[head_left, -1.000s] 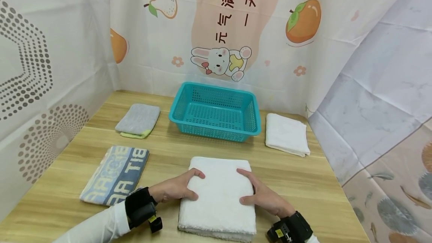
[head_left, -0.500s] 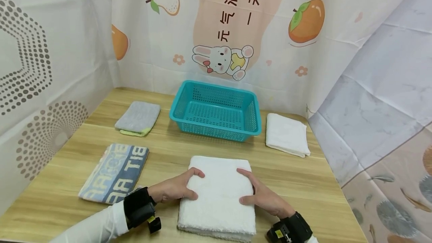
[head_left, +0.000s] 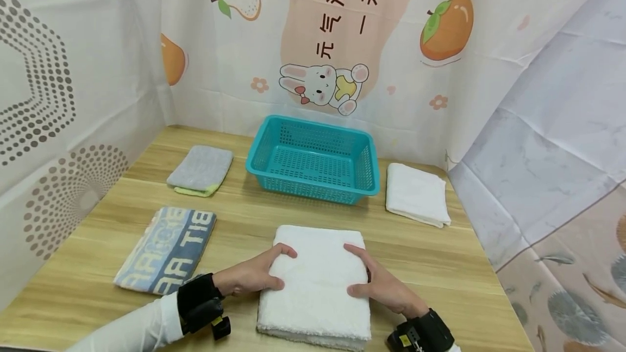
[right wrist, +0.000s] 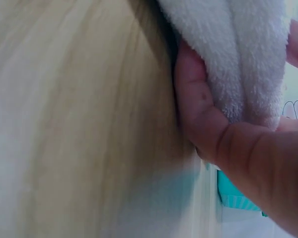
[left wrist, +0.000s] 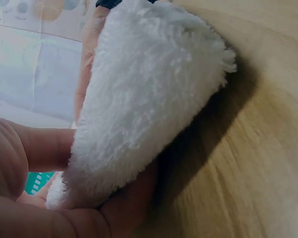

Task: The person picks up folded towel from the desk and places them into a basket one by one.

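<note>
A folded white fluffy towel (head_left: pixel 318 287) lies at the front middle of the table in the head view. My left hand (head_left: pixel 254 275) grips its left edge, thumb and a finger on the top face. In the left wrist view, other fingers of that hand curl under the towel (left wrist: pixel 139 89). On the opposite edge, my right hand (head_left: pixel 383 284) holds the towel the same way. Fingers (right wrist: pixel 198 104) of the right hand tuck beneath the folded layers in the right wrist view. Parts of both hands are hidden under the towel.
A teal plastic basket (head_left: pixel 313 192) stands at the back middle. On the left lie a folded grey cloth (head_left: pixel 202 168) and a blue patterned towel (head_left: pixel 168 251). Another folded white towel (head_left: pixel 415 194) is at the back right. Printed curtains (head_left: pixel 235 69) hang behind and beside the table.
The head view has tilted slightly. Both hands stay on the white towel's sides; the left thumb has slid a touch toward the left edge.
</note>
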Motion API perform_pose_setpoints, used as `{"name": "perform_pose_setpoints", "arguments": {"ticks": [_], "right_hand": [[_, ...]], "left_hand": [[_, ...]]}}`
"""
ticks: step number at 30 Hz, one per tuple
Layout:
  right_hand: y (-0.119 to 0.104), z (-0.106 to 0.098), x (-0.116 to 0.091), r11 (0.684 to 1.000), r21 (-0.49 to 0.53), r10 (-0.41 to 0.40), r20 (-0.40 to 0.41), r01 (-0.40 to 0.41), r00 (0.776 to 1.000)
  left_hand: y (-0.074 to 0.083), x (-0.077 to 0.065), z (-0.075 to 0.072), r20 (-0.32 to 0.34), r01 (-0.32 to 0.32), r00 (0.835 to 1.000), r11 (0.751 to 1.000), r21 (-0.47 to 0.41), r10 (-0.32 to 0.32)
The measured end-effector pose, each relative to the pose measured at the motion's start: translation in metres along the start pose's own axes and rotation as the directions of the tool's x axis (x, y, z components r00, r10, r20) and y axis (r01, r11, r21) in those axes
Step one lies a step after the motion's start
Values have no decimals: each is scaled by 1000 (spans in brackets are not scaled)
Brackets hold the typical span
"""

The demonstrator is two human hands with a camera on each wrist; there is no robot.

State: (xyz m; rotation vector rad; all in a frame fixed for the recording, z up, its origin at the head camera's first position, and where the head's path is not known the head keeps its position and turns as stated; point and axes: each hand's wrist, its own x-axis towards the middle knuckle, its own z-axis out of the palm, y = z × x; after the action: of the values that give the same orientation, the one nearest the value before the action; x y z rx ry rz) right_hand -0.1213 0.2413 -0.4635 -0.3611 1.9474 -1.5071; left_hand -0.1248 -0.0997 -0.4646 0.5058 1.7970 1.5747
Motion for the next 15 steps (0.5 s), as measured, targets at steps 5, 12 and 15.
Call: {"name": "perform_pose_setpoints", "arguments": {"ticks": [5, 12, 15], "right_hand": [[-3, 1, -2, 1000, -16, -8, -12, 8, 1000], [-5, 2, -5, 998, -31, -52, 12, 52, 999], [-4, 2, -5, 996, -46, -71, 24, 72, 997]], "left_hand": [[0, -1, 1, -25, -24, 999, 998, 62, 26], [-1, -3, 1, -36, -60, 997, 993, 103, 64], [0, -4, 1, -45, -60, 997, 991, 118, 66]]}}
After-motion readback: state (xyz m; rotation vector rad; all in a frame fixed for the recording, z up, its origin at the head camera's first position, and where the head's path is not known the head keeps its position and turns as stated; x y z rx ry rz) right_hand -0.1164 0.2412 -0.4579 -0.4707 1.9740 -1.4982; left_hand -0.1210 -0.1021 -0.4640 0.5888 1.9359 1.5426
